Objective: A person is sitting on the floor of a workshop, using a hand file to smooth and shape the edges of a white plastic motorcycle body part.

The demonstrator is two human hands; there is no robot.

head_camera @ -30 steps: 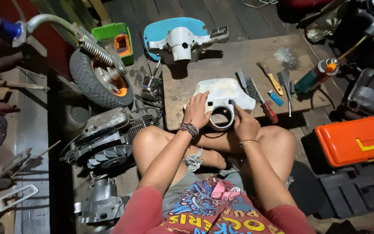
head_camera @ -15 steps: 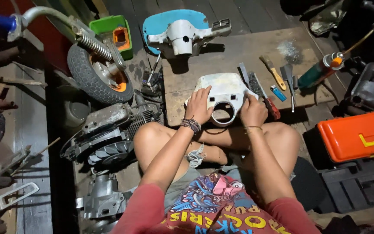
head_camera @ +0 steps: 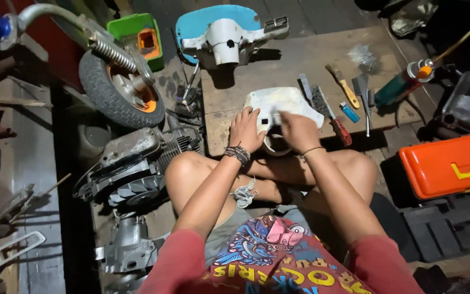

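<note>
Clutter crowds in on every side of the person sitting cross-legged on the floor: a scooter wheel (head_camera: 121, 92) on its fork to the left, an engine block (head_camera: 131, 163) by the left knee, an orange toolbox (head_camera: 450, 163) to the right. Any careless shift of a knee could knock into those. On the low wooden table (head_camera: 300, 60) lies the white headlight cover (head_camera: 281, 106), its near edge hanging toward the lap. The left hand (head_camera: 246, 130) grips its left side with fingers curled round the edge; the right hand (head_camera: 298, 132) presses on top, fingers closed against the plastic (a slip seems likely if it bears down hard). A wire brush (head_camera: 327, 111) and a blue lighter (head_camera: 350, 112) lie just beside it, easily swept off.
</note>
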